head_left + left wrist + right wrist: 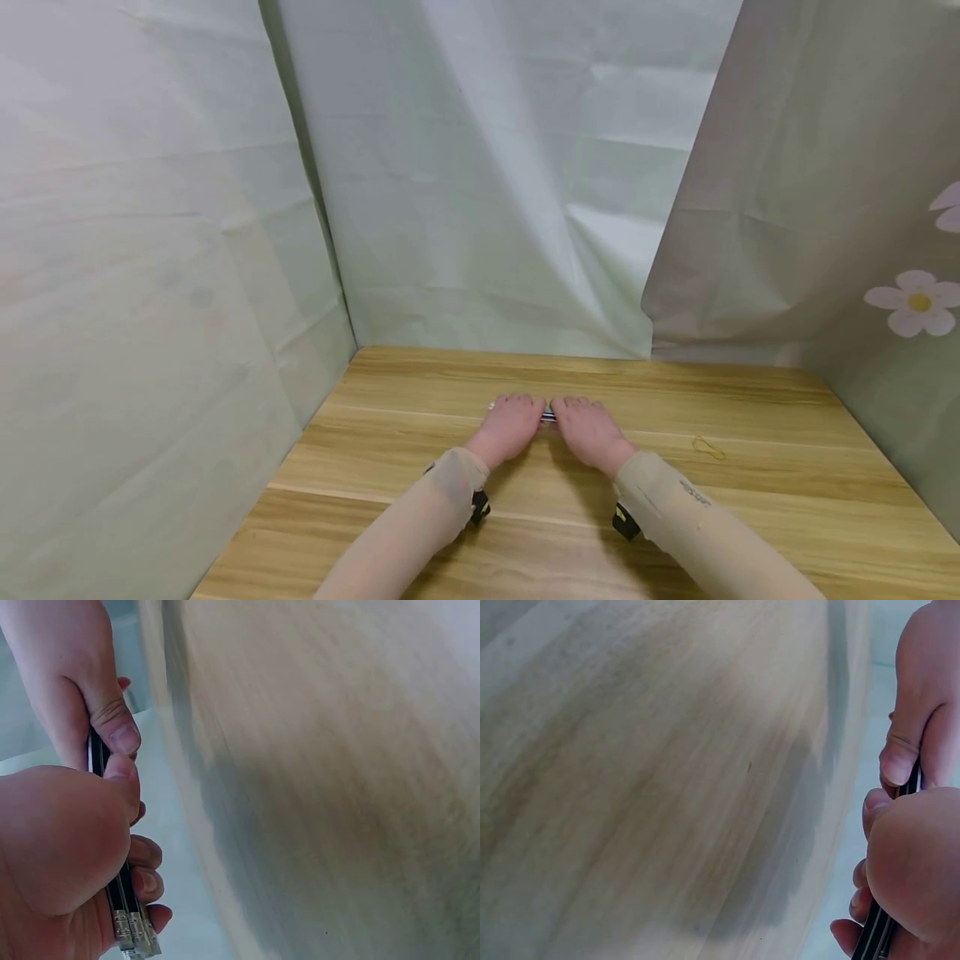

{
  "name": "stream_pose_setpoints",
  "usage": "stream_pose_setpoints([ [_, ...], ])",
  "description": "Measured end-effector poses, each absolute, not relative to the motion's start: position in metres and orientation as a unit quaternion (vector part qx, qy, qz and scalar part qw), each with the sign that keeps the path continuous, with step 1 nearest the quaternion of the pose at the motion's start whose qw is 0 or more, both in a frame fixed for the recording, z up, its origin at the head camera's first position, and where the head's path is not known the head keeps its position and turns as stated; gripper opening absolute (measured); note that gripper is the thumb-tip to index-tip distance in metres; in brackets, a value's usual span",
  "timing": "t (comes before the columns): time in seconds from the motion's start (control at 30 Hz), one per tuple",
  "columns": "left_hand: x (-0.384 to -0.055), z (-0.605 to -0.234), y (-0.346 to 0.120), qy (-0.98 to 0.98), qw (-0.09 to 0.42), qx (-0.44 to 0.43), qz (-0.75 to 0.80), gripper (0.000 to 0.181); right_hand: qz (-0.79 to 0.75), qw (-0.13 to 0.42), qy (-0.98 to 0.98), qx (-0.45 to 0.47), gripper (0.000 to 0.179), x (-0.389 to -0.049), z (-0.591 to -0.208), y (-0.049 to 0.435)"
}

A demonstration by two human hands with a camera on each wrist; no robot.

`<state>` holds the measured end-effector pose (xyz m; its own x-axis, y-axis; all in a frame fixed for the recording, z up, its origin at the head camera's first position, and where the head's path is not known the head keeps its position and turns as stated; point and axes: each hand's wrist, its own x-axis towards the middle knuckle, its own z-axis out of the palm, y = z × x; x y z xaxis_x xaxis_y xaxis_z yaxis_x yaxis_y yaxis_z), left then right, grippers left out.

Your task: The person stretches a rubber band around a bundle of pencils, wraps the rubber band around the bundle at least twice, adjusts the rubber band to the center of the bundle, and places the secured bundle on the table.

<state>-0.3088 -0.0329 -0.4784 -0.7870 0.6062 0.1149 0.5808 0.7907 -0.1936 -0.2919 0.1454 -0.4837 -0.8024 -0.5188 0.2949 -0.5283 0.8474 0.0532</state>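
A small bundle of slim black pencils [123,889] with silvery metal ends is held above the table by both hands. My left hand [513,426] curls its fingers around one half, and the metal ends [135,930] stick out past its little finger. My right hand [588,431] grips the other half, thumb close to the left thumb. Between the hands, a short stretch of the pencils [549,416] shows in the head view. In the right wrist view the pencils [873,932] run out below the right fingers. Most of their length is hidden by the palms.
On the wood-grain table [420,383], to the right of the hands, lies a thin yellow rubber band [708,448]. Pale cloth sheets [480,208] hang behind the table and along both sides; the right one carries printed flowers [917,303].
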Motion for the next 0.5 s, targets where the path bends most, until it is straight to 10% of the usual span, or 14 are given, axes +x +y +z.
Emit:
stream_pose_setpoints([
  [0.5, -0.310, -0.473, -0.044, -0.955, 0.099, -0.276, 0.038, 0.021, 0.121, 0.139, -0.949, 0.257, 0.023, -0.302, -0.482, 0.167],
])
